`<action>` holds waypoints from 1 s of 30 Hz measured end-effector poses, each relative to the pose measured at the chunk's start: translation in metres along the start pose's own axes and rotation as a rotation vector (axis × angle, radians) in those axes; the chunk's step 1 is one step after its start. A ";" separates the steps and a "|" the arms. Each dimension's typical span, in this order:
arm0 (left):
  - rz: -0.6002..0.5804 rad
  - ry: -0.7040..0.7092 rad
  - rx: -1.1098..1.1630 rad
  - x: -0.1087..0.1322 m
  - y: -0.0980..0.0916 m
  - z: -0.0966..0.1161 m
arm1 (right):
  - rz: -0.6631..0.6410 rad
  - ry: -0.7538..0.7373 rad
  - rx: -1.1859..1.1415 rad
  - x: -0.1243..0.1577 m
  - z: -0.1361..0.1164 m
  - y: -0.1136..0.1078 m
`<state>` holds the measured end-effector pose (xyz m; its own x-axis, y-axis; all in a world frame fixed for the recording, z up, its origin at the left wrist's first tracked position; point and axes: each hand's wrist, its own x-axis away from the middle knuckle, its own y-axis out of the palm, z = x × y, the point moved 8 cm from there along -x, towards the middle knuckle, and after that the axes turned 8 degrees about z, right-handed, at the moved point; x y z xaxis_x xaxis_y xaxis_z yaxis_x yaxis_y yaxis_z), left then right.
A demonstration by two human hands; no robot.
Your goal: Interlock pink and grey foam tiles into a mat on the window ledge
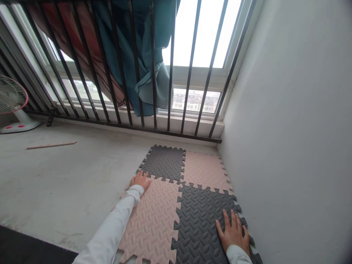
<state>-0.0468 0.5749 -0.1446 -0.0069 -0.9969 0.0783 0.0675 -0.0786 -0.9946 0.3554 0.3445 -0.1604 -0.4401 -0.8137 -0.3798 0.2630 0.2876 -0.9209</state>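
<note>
Beneath my hands lie interlocking foam mat tiles with a raised tread pattern. My left hand [139,180] rests with fingers spread on the far left corner of the near pink foam tile [154,216], by its joint with the far dark grey foam tile [164,161]. Flat on the near dark grey foam tile [200,220], close to its right edge, lies my right hand [233,231], fingers apart. A second pink foam tile [206,169] joins at the far right. Neither hand grips anything.
A white wall [288,146] rises right beside the tiles. Beyond them stands a black metal railing [154,73] with curtains [129,55] and windows behind. On the pale floor [82,176] to the left are a thin stick [51,145] and a fan [20,121].
</note>
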 end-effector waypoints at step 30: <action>0.081 0.110 -0.028 0.002 0.017 -0.009 | -0.254 -0.265 -0.299 -0.200 -0.260 0.042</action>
<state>-0.0548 0.5714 -0.1616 -0.1116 -0.9937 -0.0089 0.0439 0.0041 -0.9990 0.2309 0.6503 -0.1459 -0.2145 -0.9667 -0.1399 -0.1000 0.1642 -0.9813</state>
